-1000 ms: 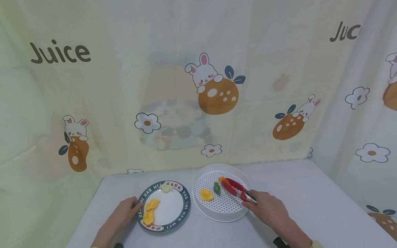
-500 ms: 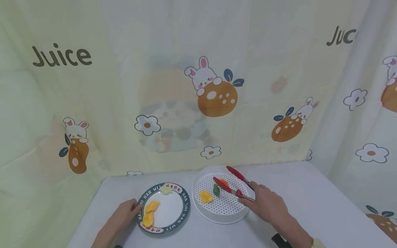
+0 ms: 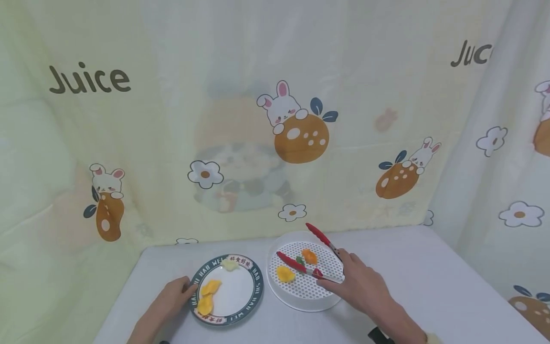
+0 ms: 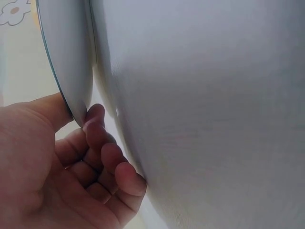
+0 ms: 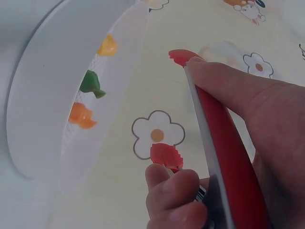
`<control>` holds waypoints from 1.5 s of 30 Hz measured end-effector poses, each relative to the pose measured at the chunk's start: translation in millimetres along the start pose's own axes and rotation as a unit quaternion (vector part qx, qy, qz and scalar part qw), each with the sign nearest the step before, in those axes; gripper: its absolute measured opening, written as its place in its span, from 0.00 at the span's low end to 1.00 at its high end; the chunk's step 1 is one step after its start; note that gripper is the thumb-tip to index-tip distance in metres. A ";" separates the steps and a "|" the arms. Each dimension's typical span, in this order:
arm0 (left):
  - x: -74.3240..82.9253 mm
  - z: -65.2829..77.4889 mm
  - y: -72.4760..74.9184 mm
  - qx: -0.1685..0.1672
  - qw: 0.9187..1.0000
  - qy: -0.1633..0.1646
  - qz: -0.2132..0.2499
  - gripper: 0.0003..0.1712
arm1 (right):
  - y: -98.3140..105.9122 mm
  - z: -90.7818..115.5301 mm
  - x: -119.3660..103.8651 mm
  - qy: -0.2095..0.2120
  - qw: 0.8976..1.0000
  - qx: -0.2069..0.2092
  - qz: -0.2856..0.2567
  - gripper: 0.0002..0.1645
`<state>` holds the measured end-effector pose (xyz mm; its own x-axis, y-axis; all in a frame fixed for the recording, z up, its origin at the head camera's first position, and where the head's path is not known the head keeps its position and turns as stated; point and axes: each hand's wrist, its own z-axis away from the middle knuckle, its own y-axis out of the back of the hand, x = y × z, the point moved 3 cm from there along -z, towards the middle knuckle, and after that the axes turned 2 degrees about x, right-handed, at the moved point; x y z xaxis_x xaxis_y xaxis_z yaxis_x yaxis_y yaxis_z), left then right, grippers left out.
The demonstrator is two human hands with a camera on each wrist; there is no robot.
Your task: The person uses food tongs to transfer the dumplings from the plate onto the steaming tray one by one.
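Note:
My left hand [image 3: 174, 298] grips the left rim of a plate [image 3: 240, 297] with a dark green lettered border, thumb above and fingertips under the edge in the left wrist view. Two yellow dumpling-shaped pieces [image 3: 206, 304] and a pale one [image 3: 229, 264] lie on it. My right hand [image 3: 363, 286] holds red-tipped metal tongs [image 3: 294, 263], their arms spread wide with nothing between the tips. Below the tongs is a white perforated steamer basket [image 3: 307, 292] holding a yellow piece [image 3: 285, 274], an orange piece [image 3: 309, 256] and a green piece [image 5: 90, 83], partly covered by a tong arm in the head view.
Plate and basket stand side by side on a white-covered table [image 3: 404, 267]. A printed curtain [image 3: 240, 119] with rabbits and flowers hangs behind the table, with another stretch along the right side.
The tongs have let go of the orange piece, which stays in the basket. They have spread open and shifted left over the green piece. The left hand stays on the plate.

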<state>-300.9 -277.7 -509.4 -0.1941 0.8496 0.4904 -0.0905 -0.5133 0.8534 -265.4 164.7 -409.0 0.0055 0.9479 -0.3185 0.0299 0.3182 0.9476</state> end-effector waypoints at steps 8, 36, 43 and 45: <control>-1.7 0.1 0.9 -0.002 1.000 0.003 0.000 0.17 | -8.3 0.4 -19.9 0.001 1.000 -0.011 -0.015 0.68; -3.7 -3.4 -4.1 0.003 1.000 0.006 -0.002 0.16 | -64.1 -20.5 -110.8 0.095 0.994 -0.042 -0.028 0.56; -3.1 -3.5 -3.7 -0.001 1.000 0.007 -0.003 0.15 | -83.5 -28.1 -123.5 0.122 0.991 -0.058 -0.015 0.51; -2.7 -3.9 -3.2 -0.001 1.000 0.007 -0.004 0.15 | -86.5 -29.0 -127.0 0.123 0.991 -0.059 -0.001 0.49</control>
<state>-303.8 -278.8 -514.1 -0.2061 0.8520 0.4812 -0.0943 -0.5068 0.8569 -297.6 17.2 -449.7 -0.2379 0.9175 -0.3188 -0.0883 0.3064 0.9478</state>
